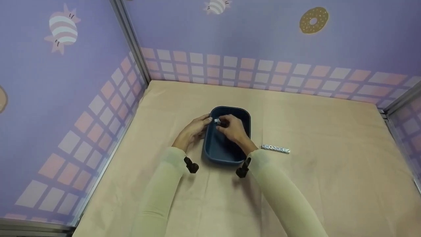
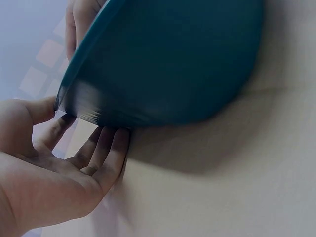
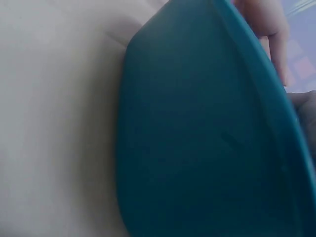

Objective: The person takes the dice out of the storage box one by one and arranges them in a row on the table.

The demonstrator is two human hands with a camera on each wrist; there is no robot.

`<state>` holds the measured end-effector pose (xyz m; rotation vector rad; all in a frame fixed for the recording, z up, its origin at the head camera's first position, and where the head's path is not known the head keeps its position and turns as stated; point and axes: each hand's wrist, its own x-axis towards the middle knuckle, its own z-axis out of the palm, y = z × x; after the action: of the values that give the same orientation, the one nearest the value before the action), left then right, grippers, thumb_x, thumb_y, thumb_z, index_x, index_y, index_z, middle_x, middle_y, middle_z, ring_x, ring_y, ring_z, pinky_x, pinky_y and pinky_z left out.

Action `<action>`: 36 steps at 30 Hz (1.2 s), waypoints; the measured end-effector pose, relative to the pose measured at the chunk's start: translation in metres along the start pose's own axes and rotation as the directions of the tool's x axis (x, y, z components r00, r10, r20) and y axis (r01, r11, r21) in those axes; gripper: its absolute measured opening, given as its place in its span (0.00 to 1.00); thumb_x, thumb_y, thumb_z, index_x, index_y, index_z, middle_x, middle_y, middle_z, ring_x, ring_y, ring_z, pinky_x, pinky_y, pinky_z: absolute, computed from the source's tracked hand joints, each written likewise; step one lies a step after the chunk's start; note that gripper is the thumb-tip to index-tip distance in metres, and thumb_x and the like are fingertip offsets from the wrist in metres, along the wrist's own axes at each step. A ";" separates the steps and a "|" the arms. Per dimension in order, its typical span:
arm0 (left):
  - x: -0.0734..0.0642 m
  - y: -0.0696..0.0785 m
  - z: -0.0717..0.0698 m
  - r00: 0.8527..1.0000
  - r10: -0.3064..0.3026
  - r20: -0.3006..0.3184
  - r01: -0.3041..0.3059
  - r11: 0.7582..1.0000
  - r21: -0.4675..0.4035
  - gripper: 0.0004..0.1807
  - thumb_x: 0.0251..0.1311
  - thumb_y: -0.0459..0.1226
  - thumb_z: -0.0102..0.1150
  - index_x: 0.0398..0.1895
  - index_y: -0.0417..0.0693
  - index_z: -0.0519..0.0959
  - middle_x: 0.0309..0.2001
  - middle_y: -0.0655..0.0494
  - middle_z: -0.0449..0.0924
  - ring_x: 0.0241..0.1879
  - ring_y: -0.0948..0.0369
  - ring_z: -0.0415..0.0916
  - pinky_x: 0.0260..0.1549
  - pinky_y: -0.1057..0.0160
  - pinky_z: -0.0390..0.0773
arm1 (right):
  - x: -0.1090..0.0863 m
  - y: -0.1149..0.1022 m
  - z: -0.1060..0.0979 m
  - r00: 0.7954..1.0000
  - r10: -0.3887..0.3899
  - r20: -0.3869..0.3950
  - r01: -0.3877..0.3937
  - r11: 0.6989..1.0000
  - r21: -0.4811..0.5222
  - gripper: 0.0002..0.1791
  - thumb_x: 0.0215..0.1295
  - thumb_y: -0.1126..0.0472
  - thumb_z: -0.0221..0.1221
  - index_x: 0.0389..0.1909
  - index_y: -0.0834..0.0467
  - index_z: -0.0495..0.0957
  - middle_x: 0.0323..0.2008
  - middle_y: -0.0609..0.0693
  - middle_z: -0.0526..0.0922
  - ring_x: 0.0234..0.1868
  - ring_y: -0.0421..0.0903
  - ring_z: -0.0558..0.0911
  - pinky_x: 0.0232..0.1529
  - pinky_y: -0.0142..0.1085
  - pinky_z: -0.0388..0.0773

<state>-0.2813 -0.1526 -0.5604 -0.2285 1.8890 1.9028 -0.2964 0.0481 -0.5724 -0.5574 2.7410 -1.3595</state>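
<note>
A deep, dark blue rectangular bin (image 1: 221,157) with rounded corners stands near the middle of the cloth, looking teal in both wrist views. At its upper left side, my left hand (image 1: 194,127) holds the rim, its thumb at the edge and its fingers (image 2: 112,153) against the outer wall. My right hand (image 1: 234,127) reaches over the bin's opening and pinches a few small white blocks with dark marks (image 1: 217,121). In the right wrist view the bin's wall (image 3: 197,128) hides most of that hand. A row of similar blocks (image 1: 275,148) lies right of the bin.
A beige cloth (image 1: 329,184) covers the table. Purple printed panels (image 1: 263,39) stand behind and on both sides, joined by metal posts (image 1: 131,41). A black wrist mount (image 1: 191,165) sticks out from the left cuff, and another (image 1: 243,168) from the right.
</note>
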 end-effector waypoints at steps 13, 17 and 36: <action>0.000 -0.002 0.000 1.000 0.010 0.008 -0.009 1.000 -0.020 0.30 0.82 0.48 0.53 0.83 0.58 0.64 0.74 0.51 0.74 0.72 0.53 0.73 0.70 0.50 0.71 | -0.002 0.000 0.002 0.997 -0.047 0.061 0.054 0.991 -0.125 0.26 0.67 0.60 0.72 0.64 0.66 0.82 0.58 0.59 0.84 0.59 0.54 0.83 0.64 0.47 0.77; 0.000 -0.001 0.000 1.000 0.011 0.016 -0.010 0.999 -0.030 0.30 0.82 0.48 0.52 0.83 0.58 0.64 0.74 0.51 0.73 0.72 0.54 0.72 0.70 0.50 0.71 | -0.002 0.000 0.003 0.997 -0.044 0.069 0.053 0.991 -0.127 0.26 0.68 0.59 0.71 0.64 0.66 0.82 0.58 0.59 0.83 0.60 0.54 0.82 0.65 0.46 0.76; 0.002 -0.002 -0.002 1.000 0.017 -0.004 -0.017 1.000 0.022 0.31 0.82 0.49 0.52 0.84 0.58 0.63 0.75 0.50 0.72 0.74 0.51 0.70 0.72 0.48 0.68 | -0.004 0.000 0.005 0.988 -0.001 0.153 0.023 0.990 -0.138 0.07 0.70 0.68 0.67 0.47 0.63 0.85 0.40 0.54 0.85 0.41 0.50 0.83 0.46 0.44 0.81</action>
<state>-0.2821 -0.1541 -0.5634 -0.2107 1.9198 1.8924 -0.2921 0.0456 -0.5760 -0.6574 2.7252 -1.0832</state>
